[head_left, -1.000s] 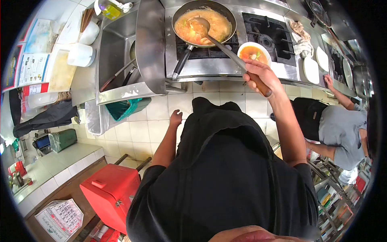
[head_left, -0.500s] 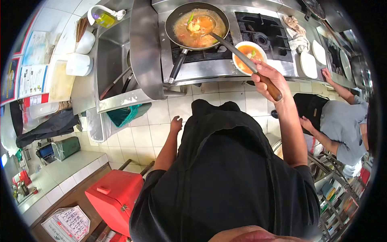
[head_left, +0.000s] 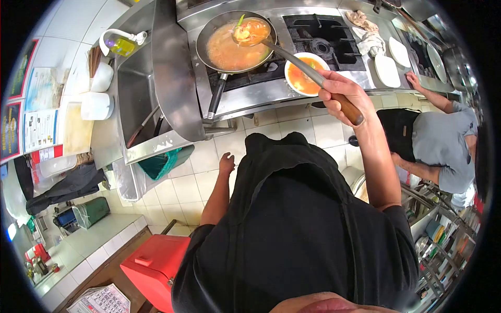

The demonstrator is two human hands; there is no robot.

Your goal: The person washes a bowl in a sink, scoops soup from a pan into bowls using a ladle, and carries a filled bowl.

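The right hand is gripping a metal ladle, which is carrying chunky food over cloudy soup in a black pan. Right of the pan, a white bowl is holding orange soup. Below the pan, the left hand is hanging, fingers loosely parted; farther off, a calendar is showing numbers.

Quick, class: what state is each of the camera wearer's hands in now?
Left hand: loosely open, nothing visible in it.
Right hand: closed, holding a long, brown-handled grey metal ladle.
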